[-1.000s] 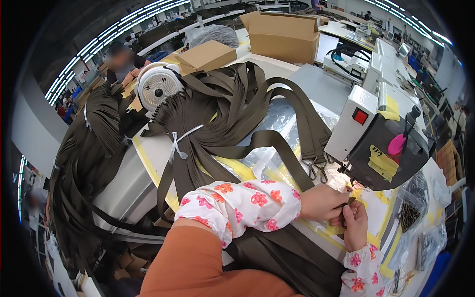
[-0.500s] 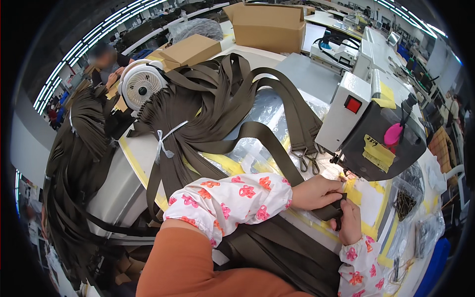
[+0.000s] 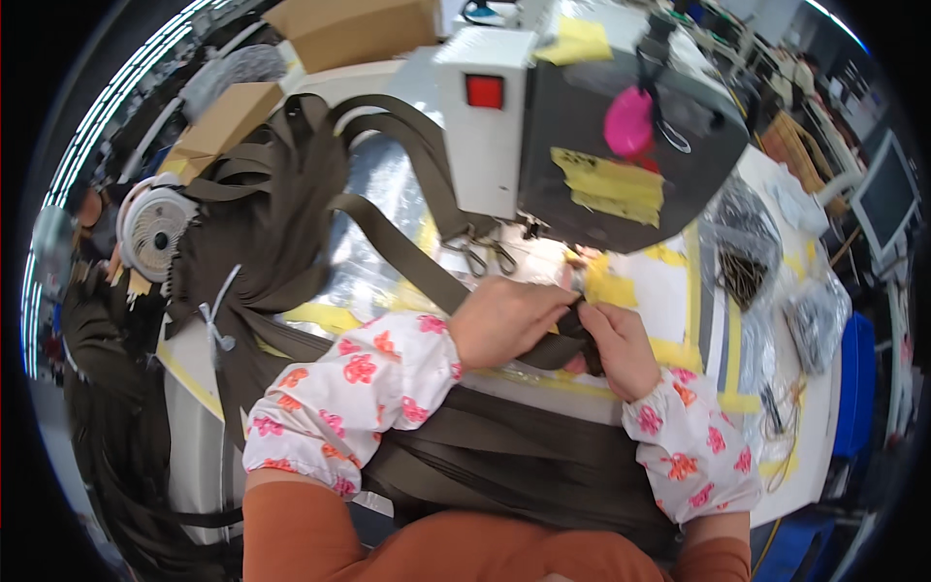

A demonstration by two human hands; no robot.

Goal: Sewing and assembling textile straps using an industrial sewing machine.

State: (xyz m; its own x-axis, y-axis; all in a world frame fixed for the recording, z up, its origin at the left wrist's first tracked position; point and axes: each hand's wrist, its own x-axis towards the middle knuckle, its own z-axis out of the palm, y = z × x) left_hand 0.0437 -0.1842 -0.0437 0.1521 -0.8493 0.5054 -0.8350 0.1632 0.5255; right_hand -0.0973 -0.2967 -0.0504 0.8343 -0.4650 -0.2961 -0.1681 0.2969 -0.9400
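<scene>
Both of my hands meet in front of the sewing machine (image 3: 485,145), just below its needle area. A dark olive webbing strap (image 3: 551,353) runs between them, and a short folded section of it is pinched in my fingers. My left hand (image 3: 509,322) grips the strap from the left, knuckles up. From the right, my right hand (image 3: 623,351) holds its end with the thumb on top; the exact fold is partly hidden. Another length of strap (image 3: 398,247) arches down behind my left hand. Metal snap hooks (image 3: 490,254) lie on the lit table beyond it.
Bundled straps (image 3: 262,213) tied with a white strip cover the left side, beside a small white fan (image 3: 158,231). More straps (image 3: 504,451) lie across my lap. Cardboard boxes (image 3: 354,29) stand behind. At right are plastic bags of metal parts (image 3: 742,276) and a blue chair (image 3: 853,388).
My view has turned right, so the machine and hands sit further left in it. My right hand has turned thumb-up over the strap end; both hands still grip the strap.
</scene>
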